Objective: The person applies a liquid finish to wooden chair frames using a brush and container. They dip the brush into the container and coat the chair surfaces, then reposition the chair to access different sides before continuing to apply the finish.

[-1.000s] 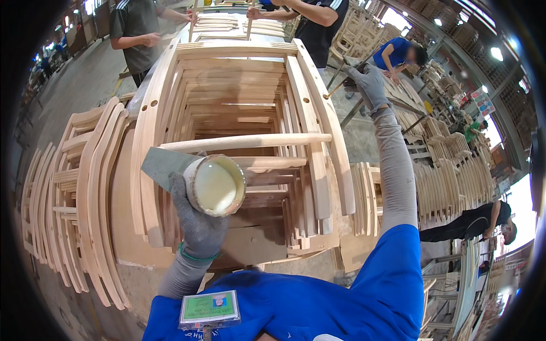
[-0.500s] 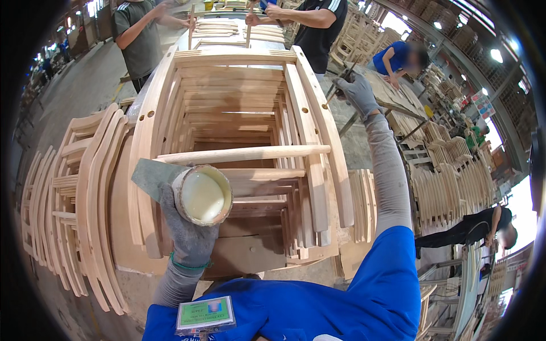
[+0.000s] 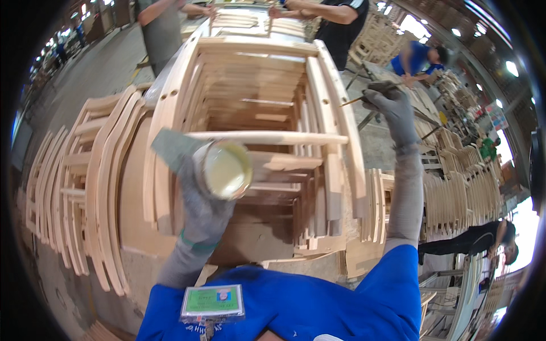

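Observation:
My left hand point(image 3: 205, 213), in a grey glove, is closed round a cup point(image 3: 226, 170) of creamy white liquid. A flat grey-green piece point(image 3: 170, 149) sticks out beside the cup, apparently in the same hand; its kind is unclear. My right hand point(image 3: 392, 108), also gloved, pinches a thin stick point(image 3: 354, 102) whose tip is at the outer edge of the right-hand leg point(image 3: 348, 133) of a wooden chair frame. Whether the stick has bristles cannot be made out. Beneath the cup lies a stack of such frames, with a light rail point(image 3: 273, 138) across the top one. Round holes show in the legs.
More curved wooden frames point(image 3: 85, 165) stand at the left. Two people point(image 3: 335, 25) work at the far end of the bench. Another person in blue point(image 3: 418, 59) bends over a table at the right, near further stacked frames point(image 3: 463, 193).
The view has shifted. My right hand has come nearer and to the right, and the stick lies flatter, its tip still by the right leg. My left hand still holds the cup.

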`<state>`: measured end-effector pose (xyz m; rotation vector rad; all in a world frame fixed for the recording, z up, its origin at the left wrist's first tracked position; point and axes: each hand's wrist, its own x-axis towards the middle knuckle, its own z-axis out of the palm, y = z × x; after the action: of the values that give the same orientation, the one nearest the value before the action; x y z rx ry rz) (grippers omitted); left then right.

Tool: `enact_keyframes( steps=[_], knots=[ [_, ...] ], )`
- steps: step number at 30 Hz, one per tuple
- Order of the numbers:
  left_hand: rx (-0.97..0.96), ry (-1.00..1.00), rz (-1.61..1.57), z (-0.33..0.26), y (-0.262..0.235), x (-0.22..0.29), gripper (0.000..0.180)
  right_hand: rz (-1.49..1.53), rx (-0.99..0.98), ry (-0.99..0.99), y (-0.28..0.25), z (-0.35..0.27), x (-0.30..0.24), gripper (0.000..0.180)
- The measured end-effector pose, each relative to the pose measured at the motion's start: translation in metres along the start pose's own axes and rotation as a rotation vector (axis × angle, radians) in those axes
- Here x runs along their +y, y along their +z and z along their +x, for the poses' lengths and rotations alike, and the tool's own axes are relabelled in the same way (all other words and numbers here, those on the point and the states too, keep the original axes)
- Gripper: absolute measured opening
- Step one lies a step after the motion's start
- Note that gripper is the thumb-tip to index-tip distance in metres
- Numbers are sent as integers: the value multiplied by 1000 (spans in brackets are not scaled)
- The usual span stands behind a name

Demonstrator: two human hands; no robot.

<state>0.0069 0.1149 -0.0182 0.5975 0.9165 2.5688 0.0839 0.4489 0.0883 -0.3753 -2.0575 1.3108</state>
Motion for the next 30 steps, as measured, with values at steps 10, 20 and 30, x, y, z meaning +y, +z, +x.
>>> enact_keyframes(
  steps=[10,20,30],
  knots=[
    [-15,-363,-459,-15,10,9,41,523,-312,-87,106,-162,-72,17],
    [-81,-289,-396,-24,5,18,48,483,-83,-188,115,-194,-66,16],
    [-91,-179,-296,-22,6,14,54,724,-50,-165,126,-209,-43,16]
  ],
)
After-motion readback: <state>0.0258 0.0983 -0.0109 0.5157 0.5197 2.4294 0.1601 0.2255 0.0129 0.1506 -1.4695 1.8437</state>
